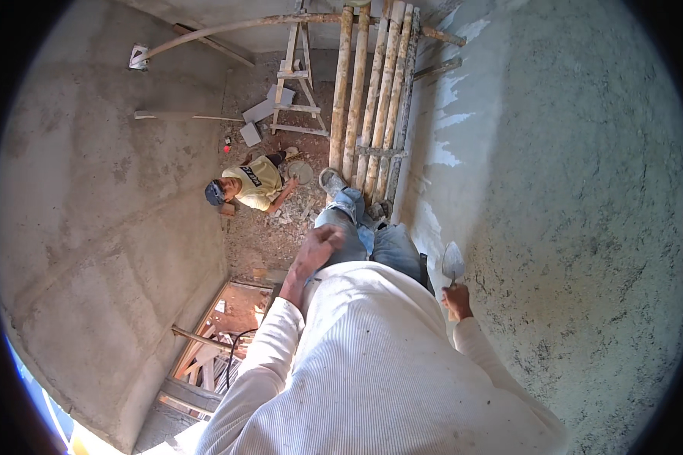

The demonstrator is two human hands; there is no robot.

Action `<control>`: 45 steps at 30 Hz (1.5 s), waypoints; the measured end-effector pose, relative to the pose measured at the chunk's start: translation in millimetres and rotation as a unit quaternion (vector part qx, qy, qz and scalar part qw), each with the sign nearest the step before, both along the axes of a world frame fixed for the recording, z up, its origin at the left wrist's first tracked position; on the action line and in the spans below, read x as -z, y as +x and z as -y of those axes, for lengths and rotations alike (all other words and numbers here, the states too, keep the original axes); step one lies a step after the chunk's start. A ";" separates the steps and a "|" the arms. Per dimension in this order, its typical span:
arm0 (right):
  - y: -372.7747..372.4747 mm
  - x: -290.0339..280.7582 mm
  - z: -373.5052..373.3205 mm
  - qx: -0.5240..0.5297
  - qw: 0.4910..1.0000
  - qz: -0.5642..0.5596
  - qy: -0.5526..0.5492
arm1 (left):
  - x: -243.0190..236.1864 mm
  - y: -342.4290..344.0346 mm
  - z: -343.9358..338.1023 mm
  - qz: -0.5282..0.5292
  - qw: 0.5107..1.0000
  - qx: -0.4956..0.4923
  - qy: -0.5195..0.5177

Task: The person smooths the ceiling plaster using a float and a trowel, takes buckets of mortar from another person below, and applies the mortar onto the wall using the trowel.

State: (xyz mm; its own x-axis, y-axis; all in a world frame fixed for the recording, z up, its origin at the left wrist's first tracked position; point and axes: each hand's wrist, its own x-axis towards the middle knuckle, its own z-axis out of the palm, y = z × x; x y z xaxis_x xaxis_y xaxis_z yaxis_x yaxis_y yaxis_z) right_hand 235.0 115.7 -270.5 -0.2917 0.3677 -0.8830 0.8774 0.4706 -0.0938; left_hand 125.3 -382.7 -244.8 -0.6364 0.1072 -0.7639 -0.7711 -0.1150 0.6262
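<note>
In my right hand [458, 302], the fingers are wrapped round the handle of a trowel [453, 263]. Its pointed metal blade stands away from my body, beside the plastered wall [539, 250]. My left hand [320, 249] hangs in front of my left thigh. Its fingers are loosely curled, a little blurred, and nothing shows in them. My shoes [332, 181] rest on a platform of bamboo poles [369, 98]. The wall by my right side is smooth and pale in its far part and rough and pitted nearer to me.
Down on the left a co-worker [254, 184] looks up, one hand at a round pan [301, 172]. A wooden trestle [300, 83] stands beyond, near broken boards [259, 111]. Rubble covers the floor. A curved pole [243, 24] crosses the far end; a framed opening [212, 341] lies at lower left.
</note>
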 end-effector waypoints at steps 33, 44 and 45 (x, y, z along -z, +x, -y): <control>-190.5 115.5 -33.7 -0.182 0.944 0.234 0.146 | 667.9 -117.5 204.5 0.209 0.919 0.082 -0.325; -145.7 96.8 -41.0 -0.116 0.956 0.229 0.142 | 588.3 -169.9 197.6 0.196 0.928 -0.045 -0.313; -125.5 93.9 -54.2 -0.001 0.977 0.194 0.094 | 574.5 -179.4 189.4 0.188 0.933 -0.093 -0.292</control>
State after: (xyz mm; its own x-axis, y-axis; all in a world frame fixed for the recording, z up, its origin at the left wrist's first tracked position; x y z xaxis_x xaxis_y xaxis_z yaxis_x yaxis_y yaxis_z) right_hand 109.5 170.0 -364.3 0.0497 0.5334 -0.8444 0.8291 0.4494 0.3327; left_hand -54.2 -572.0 -819.3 -0.2779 -0.4817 -0.8311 -0.9497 0.0079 0.3130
